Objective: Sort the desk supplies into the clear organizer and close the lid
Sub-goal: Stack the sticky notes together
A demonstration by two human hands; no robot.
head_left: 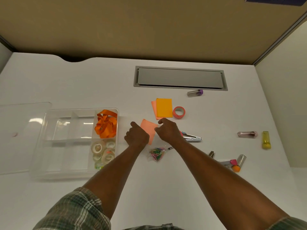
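Clear organizer (49,175) sits open on the left of the white desk (99,83), lid off. The clear lid (20,138) lies flat just beside it on the far left, tucked under its left edge. Up at the back, a grey cable hatch (180,78) is set into the desktop. Inside the organizer, the far right compartment holds a bundle of orange ribbon (106,125), the near right one a heap of clear tape rolls (103,151); the other compartments show only plastic. Centre stage, a peach sticky pad (149,128) lies tilted between two hands. The left hand (137,134) is curled over its left edge with the fingertips hidden, so I cannot tell if it grips. The right hand (167,130) is curled too, thumb and forefinger pinching the pad's right edge. Beyond them, a yellow-orange pad (164,107) rests on another peach pad (153,108), a pink tape roll (179,112) touching its right side. A stapler (192,137) pokes out from behind the right wrist. Near the forearms lies a bag of coloured paper clips (157,154). Small stuff out right: a purple-capped tube (195,92) by the hatch, a pinkish tube (247,134), a yellow case (266,139) — well apart from the organizer.
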